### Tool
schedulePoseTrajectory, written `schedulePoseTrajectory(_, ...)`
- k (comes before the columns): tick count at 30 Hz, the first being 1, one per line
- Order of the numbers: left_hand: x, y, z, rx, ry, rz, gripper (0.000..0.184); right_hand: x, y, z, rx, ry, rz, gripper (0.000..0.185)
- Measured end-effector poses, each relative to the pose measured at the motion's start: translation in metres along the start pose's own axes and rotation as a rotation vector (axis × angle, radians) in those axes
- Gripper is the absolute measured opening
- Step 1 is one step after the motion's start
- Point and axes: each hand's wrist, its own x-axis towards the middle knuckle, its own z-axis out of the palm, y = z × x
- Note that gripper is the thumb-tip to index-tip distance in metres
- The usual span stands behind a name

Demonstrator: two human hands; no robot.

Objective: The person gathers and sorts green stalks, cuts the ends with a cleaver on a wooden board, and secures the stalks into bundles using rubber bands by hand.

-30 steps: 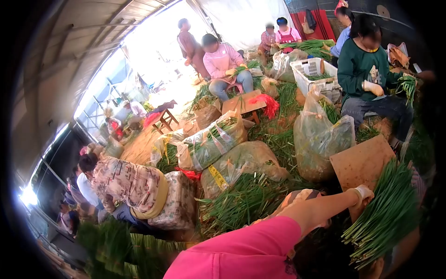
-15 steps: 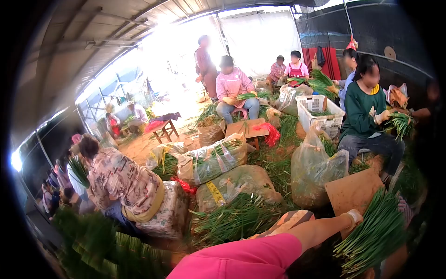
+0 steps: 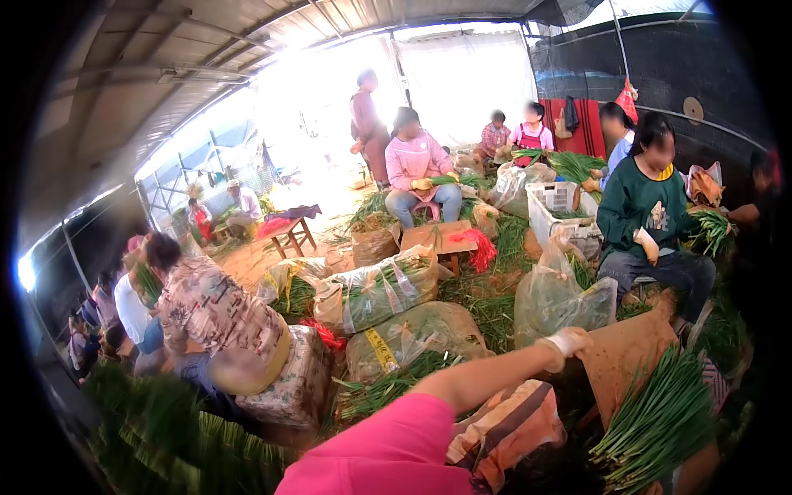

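Note:
My left hand (image 3: pixel 569 341), in a pale glove below a bare forearm and pink sleeve, reaches to the upper left corner of a brown board (image 3: pixel 624 363). Its fingers look bent together; what they hold, if anything, is too small to make out. A large bunch of long green stalks (image 3: pixel 660 417) lies against the lower right of the board, apart from this hand. My right hand does not show. Below my forearm is a striped orange and dark cloth (image 3: pixel 511 425).
Filled plastic bags (image 3: pixel 379 293) and loose greens lie ahead. A clear bag (image 3: pixel 557 297) stands before a white crate (image 3: pixel 561 210). One person in dark green (image 3: pixel 648 206) sits at right, another in a patterned top (image 3: pixel 216 309) at left. A small wooden table (image 3: pixel 437 237) stands further back.
My left hand has moved from the top of the green bunch leftward to the board's corner. The view has shifted. The green-clad person's gloved hand has dropped toward the lap.

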Motion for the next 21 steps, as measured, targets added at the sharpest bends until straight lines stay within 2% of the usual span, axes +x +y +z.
schedulePoseTrajectory(1, -0.022, 0.019, -0.008, -0.146, -0.008, -0.039, 0.014, -0.001, 0.006, -0.001, 0.023, 0.012, 0.031, 0.078)
schedulePoseTrajectory(3, -0.065, 0.050, -0.028, -0.201, -0.239, 0.122, 0.012, -0.003, 0.009, 0.003, 0.079, 0.039, 0.095, 0.077)
schedulePoseTrajectory(5, -0.130, 0.098, -0.025, -0.246, -0.488, 0.216, 0.014, -0.002, 0.024, 0.001, -0.186, 0.057, -0.061, 0.071)
schedulePoseTrajectory(7, -0.171, 0.117, -0.019, -0.225, -0.650, 0.200, 0.019, -0.012, 0.021, -0.007, -0.366, 0.107, -0.234, 0.063)
schedulePoseTrajectory(9, -0.183, 0.134, -0.021, -0.040, -0.959, 0.625, 0.022, -0.027, -0.084, -0.004, -0.441, 0.218, -0.446, 0.055)
schedulePoseTrajectory(11, -0.192, 0.150, -0.015, -0.267, -1.123, 0.844, 0.025, -0.024, -0.169, 0.022, -0.360, 0.131, -0.591, 0.055)
schedulePoseTrajectory(15, -0.191, 0.150, -0.043, -0.364, -1.173, 0.890, 0.032, 0.004, -0.324, 0.117, -0.150, -0.196, -0.816, 0.054)
schedulePoseTrajectory(19, -0.193, 0.142, -0.071, -0.306, -0.989, 1.173, 0.026, 0.020, -0.451, 0.211, -0.029, -0.427, -0.995, 0.054)
schedulePoseTrajectory(21, -0.201, 0.142, -0.086, -0.278, -0.874, 1.173, 0.025, 0.021, -0.502, 0.254, -0.025, -0.509, -1.050, 0.054)
